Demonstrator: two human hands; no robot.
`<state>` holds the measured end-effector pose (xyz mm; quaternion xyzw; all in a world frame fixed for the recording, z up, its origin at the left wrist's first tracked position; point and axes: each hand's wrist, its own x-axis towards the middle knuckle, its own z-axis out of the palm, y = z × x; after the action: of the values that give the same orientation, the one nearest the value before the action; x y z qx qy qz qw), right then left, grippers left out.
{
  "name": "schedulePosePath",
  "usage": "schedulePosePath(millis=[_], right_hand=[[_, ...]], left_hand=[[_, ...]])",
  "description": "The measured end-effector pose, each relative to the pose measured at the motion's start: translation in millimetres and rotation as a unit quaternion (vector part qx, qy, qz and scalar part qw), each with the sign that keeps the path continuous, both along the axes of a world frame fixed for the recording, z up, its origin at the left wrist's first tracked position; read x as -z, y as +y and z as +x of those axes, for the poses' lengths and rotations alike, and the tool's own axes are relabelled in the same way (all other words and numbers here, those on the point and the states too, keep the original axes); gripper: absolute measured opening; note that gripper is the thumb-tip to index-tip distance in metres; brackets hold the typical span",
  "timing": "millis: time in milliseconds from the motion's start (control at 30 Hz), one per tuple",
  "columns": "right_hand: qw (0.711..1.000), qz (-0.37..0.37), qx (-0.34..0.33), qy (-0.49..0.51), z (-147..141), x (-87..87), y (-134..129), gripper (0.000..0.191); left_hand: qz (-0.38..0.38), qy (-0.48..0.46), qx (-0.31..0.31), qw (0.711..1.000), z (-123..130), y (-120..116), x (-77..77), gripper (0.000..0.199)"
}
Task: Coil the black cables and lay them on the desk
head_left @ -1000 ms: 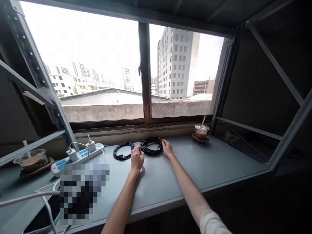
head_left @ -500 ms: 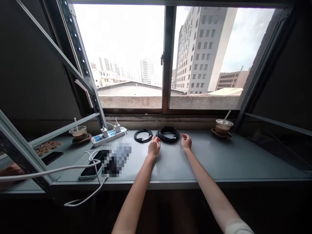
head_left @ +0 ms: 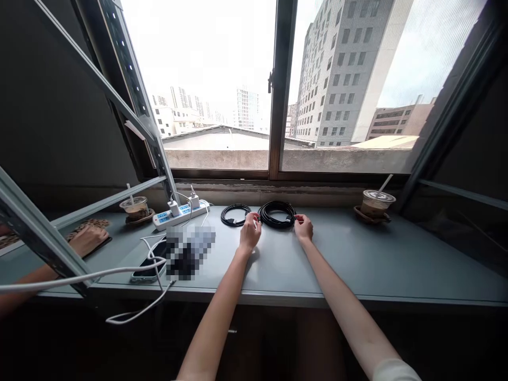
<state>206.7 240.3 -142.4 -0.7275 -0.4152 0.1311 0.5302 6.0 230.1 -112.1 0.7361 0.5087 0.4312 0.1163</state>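
**Both hands have moved up to the big cable coil**

Half a second ago the hands lay a little short of the cables. Now the left hand [head_left: 250,235] and the right hand [head_left: 304,228] have slid forward, and each one touches a side of the big black cable coil [head_left: 277,214]. The fingers are curled at the coil's edge, but I cannot tell if they pinch it or just rest on it. So the work looks like it is just starting on this coil.

The coil lies flat on the gray table [head_left: 357,264], near the window. A smaller black cable coil [head_left: 235,215] lies just beside it, on the left. A white power strip [head_left: 180,214] sits further left, and an iced drink cup [head_left: 375,203] stands well apart on the right. Another person's hand [head_left: 88,238] rests at the far left.

No writing or brand names can be read anywhere.
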Motion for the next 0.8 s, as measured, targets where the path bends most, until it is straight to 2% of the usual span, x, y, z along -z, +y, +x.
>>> schedulePosePath(millis=[200,567,800], right_hand=[[1.0,-0.029,0.006,0.004,0,-4.9,-2,0.027],[0.999,-0.026,-0.003,0.032,4,-7.7,1,0.027],[0.998,-0.024,0.031,0.047,1,-8.3,2,0.031]], left_hand=[[0.001,-0.001,-0.009,1.0,0,5,-0.7,0.02],[-0.002,0.043,0.004,0.999,3,10,1.5,0.019],[0.01,0.07,0.045,0.997,14,-3,-2.3,0.018]])
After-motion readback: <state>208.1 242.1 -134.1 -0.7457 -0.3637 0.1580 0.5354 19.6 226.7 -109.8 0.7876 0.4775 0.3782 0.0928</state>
